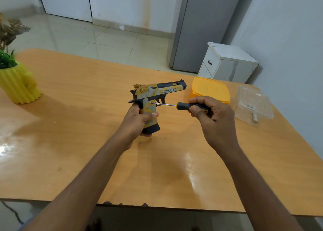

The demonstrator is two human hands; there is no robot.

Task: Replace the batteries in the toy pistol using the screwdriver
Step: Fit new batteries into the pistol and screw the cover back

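Toy pistol (153,97) is held upright above the middle of the wooden surface (87,125), muzzle pointing right. The left hand (138,124) wraps its grip round the handle, thumb across the front. The right hand (211,115) has its grip clenched on the black-and-yellow handle of the screwdriver (185,106), whose thin shaft runs left so that the tip meets the side of the handle, just behind the trigger.

By my judgement the task is at an early stage: the tip seems seated on a cover screw, the battery cover looks closed, and no batteries lie out on the surface. Loosening the screw, opening the cover, swapping the cells and closing up all seem left to do.

The screw itself is too small to make out, and whether it is already partly backed out cannot be told. At far right a yellow-lidded box (211,90) hides its contents, and a clear plastic container (253,104) holds small items too blurred to name. A yellow plant pot (17,85) is cut off at the left edge.
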